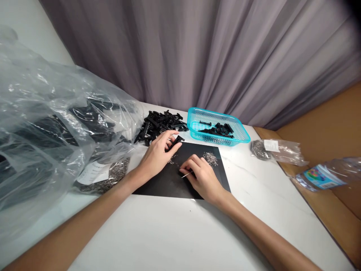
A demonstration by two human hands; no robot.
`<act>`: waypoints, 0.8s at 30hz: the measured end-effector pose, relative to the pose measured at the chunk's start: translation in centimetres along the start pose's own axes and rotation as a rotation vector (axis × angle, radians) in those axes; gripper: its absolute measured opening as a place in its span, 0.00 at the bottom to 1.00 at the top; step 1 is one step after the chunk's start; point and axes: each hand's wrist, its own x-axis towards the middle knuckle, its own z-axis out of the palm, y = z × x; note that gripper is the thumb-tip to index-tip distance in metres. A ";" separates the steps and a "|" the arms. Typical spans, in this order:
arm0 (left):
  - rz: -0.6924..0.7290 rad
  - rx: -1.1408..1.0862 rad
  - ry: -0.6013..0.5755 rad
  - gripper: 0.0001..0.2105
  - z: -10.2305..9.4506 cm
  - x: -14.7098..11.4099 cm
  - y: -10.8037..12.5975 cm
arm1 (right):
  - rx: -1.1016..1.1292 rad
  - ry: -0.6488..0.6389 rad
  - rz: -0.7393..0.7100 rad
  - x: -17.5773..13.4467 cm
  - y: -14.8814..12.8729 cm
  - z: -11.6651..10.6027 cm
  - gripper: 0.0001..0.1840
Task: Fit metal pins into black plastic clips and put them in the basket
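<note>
In the head view, the left hand [163,148] has its grip closed on a black plastic part [177,140] above a black mat [162,187]; the right hand [199,174] pinches a thin metal rod [186,175] near small metal pieces [210,159].

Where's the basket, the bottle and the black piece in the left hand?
Basket [213,139], head view: its front wall.
Bottle [319,176], head view: its label.
Black piece [178,139], head view: the end poking out.

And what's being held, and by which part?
Left grip: a black piece, held behind its protruding end. Right grip: a thin rod, pinched behind its exposed tip.
</note>
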 end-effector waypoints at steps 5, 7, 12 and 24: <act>0.003 0.020 -0.009 0.13 0.0 0.0 0.1 | -0.095 -0.075 -0.067 -0.2 -0.3 -0.4 0.20; 0.008 0.028 -0.013 0.13 -0.1 0.0 0.1 | -0.125 -0.109 -0.085 -0.3 -0.4 -0.3 0.23; 0.023 0.051 -0.019 0.11 -0.1 0.1 0.2 | -0.038 -0.031 -0.002 -0.2 0.2 0.2 0.10; 0.027 0.100 -0.058 0.10 0.0 0.0 0.0 | -0.067 -0.077 -0.039 -0.9 0.3 -0.9 0.19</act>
